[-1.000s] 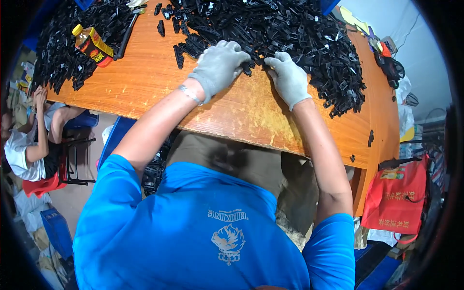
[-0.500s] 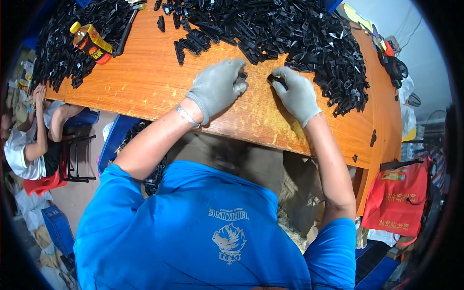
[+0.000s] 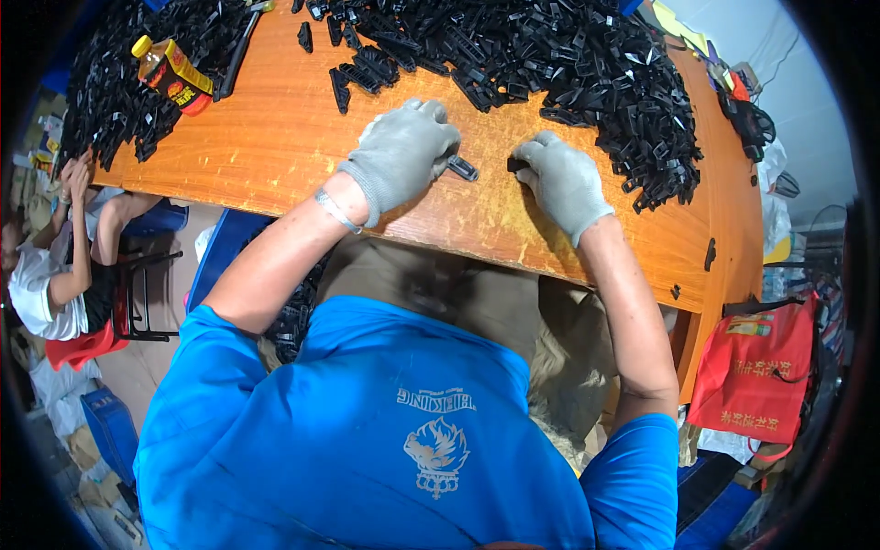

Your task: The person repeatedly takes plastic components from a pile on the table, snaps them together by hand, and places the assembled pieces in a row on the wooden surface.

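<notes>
My left hand (image 3: 403, 151), in a grey glove, is closed round a small black plastic part (image 3: 464, 168) whose end sticks out past the fingers toward the right. My right hand (image 3: 561, 179), gloved the same way, pinches another small dark piece (image 3: 518, 165) that is mostly hidden by the fingertips. Both hands are low over the worn near edge of the wooden table (image 3: 275, 170), a short gap apart. Beyond them spreads a big heap of like black plastic parts (image 3: 568, 64), with a few loose ones (image 3: 367, 71) at its left edge.
A second heap of black parts (image 3: 105, 82) covers the table's far left, with a drink bottle (image 3: 174, 78) in front of it. A person in a white top (image 3: 50, 284) sits at the left. On the right hangs a red bag (image 3: 756, 376).
My left hand has moved slightly left and turned, so more of its black part shows. My right hand has shifted slightly down, its fingers still pinched.
</notes>
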`<state>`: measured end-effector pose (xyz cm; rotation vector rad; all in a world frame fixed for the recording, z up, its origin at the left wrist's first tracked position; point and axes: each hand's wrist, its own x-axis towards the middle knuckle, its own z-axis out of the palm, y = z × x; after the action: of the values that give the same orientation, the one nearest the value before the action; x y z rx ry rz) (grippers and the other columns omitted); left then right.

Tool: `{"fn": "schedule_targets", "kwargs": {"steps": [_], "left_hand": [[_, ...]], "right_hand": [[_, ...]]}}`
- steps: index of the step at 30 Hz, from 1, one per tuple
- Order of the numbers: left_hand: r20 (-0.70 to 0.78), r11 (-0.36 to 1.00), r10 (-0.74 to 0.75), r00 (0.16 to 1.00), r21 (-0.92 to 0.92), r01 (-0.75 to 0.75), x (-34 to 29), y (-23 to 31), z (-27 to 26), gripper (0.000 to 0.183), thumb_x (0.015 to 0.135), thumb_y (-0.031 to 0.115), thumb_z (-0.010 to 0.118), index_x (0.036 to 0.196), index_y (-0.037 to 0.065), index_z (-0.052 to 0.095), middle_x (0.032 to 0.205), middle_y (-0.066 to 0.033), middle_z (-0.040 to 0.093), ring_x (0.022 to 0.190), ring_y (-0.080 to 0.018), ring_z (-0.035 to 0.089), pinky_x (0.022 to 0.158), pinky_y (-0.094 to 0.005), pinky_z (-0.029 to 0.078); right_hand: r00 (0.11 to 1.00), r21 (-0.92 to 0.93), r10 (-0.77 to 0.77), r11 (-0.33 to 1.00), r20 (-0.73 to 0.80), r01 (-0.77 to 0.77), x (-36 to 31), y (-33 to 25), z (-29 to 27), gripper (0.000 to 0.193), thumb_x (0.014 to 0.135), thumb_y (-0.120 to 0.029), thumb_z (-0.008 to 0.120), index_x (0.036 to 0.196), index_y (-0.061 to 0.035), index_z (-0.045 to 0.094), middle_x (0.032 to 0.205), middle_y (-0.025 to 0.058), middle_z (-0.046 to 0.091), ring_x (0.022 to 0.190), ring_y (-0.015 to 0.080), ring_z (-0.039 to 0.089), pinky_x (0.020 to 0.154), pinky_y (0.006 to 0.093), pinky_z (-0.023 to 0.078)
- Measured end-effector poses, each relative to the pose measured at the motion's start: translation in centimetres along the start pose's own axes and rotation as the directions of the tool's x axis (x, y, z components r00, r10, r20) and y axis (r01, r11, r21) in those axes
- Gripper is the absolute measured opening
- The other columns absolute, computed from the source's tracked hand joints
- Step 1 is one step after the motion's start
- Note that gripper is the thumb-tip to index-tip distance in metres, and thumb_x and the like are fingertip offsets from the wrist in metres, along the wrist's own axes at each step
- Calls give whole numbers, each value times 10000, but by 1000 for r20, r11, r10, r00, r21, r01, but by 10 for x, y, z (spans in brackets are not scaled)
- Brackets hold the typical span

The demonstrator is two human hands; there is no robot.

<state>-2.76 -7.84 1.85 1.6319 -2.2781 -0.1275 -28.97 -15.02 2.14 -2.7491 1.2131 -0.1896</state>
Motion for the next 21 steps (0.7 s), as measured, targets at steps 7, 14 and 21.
{"fn": "schedule_targets", "kwargs": {"steps": [7,14,21], "left_hand": [[-109,978,-78,991,-203,54,-16,-18,17,183,905,228,820,1035,112,763,1031,-122,674,1007,-365,644,876,-484,537],[-158,977,-61,986,-214,26,-19,-19,23,186,901,254,827,999,106,770,976,-119,664,957,-357,633,832,-473,523],[-172,975,-115,978,-210,78,-16,-15,27,142,903,241,828,955,114,792,954,-121,684,932,-358,660,810,-472,535]], "right_hand": [[973,307,24,950,-230,49,1,-42,14,143,896,-230,827,1025,-169,830,1062,89,720,964,312,733,812,455,605],[959,326,7,941,-282,89,9,-40,35,140,896,-238,822,1021,-174,825,1010,71,711,928,303,723,772,449,595],[952,220,-140,954,-271,203,29,-50,41,144,941,-292,779,1034,-186,807,989,57,694,915,309,728,741,454,590]]}}
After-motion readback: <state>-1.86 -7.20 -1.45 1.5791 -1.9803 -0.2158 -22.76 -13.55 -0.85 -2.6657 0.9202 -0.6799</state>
